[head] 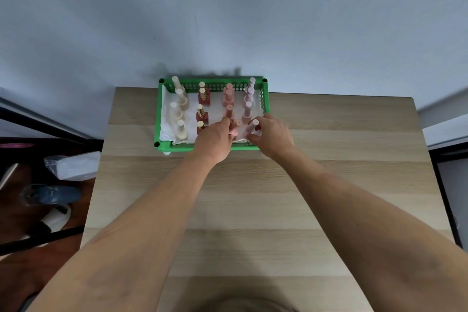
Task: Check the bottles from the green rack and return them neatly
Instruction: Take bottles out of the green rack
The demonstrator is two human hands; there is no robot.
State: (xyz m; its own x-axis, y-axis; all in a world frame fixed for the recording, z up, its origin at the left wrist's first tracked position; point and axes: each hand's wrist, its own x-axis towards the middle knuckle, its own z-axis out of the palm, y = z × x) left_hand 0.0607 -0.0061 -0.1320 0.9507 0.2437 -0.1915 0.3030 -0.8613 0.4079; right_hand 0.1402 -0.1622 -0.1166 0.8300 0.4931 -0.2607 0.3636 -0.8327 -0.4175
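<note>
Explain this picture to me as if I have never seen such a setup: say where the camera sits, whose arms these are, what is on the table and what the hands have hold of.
There is no machine here. A person wears a wide-angle camera on the head, so the one picture looks forward and down along that person's own two bare arms.

On the far edge of a light wooden table stands a green rack, a plastic basket lined with white paper. Small bottles stand upright in it in four colour columns: cream bottles on the left, then dark red bottles with gold caps, then pink bottles, then pale lilac bottles on the right.

The left hand closes on the nearest pink bottle. The right hand closes on the nearest lilac bottle, which tilts. Whether either is lifted off the rack floor cannot be told.
</note>
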